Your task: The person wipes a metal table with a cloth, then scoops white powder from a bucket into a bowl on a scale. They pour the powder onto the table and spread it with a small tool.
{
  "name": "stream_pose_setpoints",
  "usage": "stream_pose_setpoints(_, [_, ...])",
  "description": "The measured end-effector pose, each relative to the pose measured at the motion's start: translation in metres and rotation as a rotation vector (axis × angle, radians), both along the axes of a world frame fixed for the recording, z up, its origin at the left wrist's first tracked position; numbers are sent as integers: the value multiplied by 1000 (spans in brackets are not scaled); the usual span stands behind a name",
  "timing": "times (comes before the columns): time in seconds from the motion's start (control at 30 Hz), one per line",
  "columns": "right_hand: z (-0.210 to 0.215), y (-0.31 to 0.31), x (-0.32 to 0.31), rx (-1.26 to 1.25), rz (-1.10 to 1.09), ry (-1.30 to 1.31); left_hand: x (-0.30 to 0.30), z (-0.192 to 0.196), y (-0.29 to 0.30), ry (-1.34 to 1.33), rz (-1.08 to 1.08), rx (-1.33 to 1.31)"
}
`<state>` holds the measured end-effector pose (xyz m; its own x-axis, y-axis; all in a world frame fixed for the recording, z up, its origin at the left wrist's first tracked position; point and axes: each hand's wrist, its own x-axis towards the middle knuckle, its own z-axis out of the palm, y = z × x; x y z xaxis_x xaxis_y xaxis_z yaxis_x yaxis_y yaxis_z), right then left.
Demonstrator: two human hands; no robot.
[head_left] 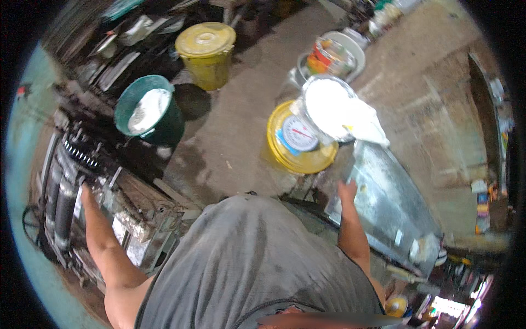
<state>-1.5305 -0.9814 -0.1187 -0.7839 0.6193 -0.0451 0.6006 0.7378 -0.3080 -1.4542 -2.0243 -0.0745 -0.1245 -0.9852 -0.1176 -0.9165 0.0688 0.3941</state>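
My left arm reaches down to a machine with dark rollers [56,186] and a coil spring [81,154]. My left hand [84,192] is at the machine's inner side, its fingers too small and hidden to make out. On the other side, my right hand [347,190] is over the near left edge of a shiny metal tabletop [378,189]. A thumb seems to stand apart from the fingers, and nothing shows in that hand. Beyond it, a round dial scale [300,134] stands by a yellow lidded bucket [278,149], beside a wide basin of white powder [327,104].
A green bucket [121,112] with white powder stands at the left, and a yellow lidded bin [211,68] behind it. Grey basins [359,50] with a red-and-orange bag [327,56] sit farther back. A white bag [366,122] lies against the powder basin.
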Motion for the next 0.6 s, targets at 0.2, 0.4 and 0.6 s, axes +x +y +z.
stream_pose_setpoints(0.2, [190,-29,-97,218,253,531,1,-4,9,342,9,161])
stream_pose_setpoints(0.4, [248,-59,-157,514,156,-115,-3,7,-10,53,101,121])
stream_pose_setpoints(0.6, [191,-5,-189,365,259,31,-12,11,1,-62,182,25])
